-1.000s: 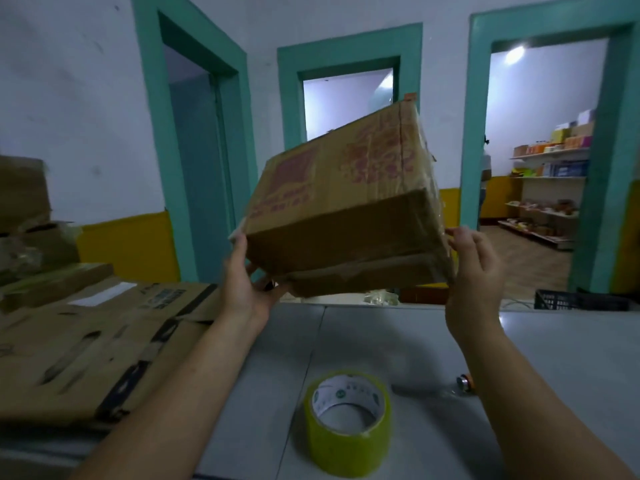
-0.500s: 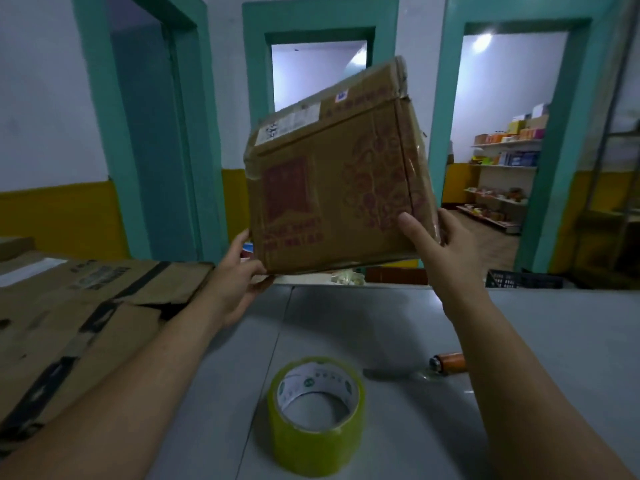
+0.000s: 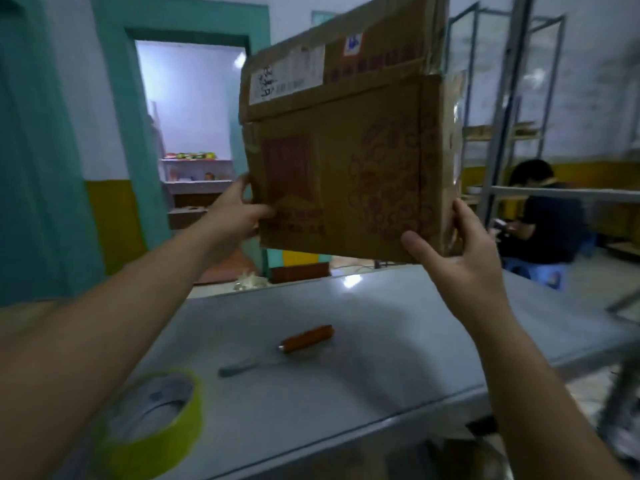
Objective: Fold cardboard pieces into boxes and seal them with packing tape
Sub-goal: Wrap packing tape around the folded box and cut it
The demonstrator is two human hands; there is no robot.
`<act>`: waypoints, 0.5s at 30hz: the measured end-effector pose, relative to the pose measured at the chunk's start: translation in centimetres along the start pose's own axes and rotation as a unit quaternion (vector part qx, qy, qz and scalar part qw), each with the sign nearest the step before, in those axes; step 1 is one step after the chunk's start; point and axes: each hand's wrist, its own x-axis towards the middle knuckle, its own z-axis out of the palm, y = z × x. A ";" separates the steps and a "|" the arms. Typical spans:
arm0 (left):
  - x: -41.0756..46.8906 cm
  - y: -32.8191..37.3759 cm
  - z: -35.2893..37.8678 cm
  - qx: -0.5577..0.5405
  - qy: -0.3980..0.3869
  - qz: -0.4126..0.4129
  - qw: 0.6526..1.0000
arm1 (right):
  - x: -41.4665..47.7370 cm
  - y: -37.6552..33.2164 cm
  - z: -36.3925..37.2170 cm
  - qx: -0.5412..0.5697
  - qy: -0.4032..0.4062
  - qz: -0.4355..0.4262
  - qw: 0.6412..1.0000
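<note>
Gripping the box (image 3: 346, 161) at its lower corners, the left hand (image 3: 239, 209) and right hand (image 3: 460, 251) are probably risking a slip, dropping it onto the tool (image 3: 304, 338) below it.

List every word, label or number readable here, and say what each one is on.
Nothing can be read for certain.
White shipping label on the cardboard box: black print, too blurred.
Small sticker with a blue mark, right of it: unreadable.
Red print on the box front: too blurred.
Tape roll core: dark smudge, unreadable.
</note>
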 end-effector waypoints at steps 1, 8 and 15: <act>0.9 0.1 3.0 0.002 -0.025 -0.005 1.000 | -0.1 0.4 -2.3 -0.023 0.007 0.005 1.000; 4.4 -3.3 23.2 -0.055 -0.138 -0.067 0.987 | -1.8 6.8 -15.1 -0.157 0.070 0.090 0.981; 7.3 -7.4 34.8 -0.024 -0.185 -0.071 0.980 | -2.0 13.0 -20.2 -0.210 0.076 0.184 0.957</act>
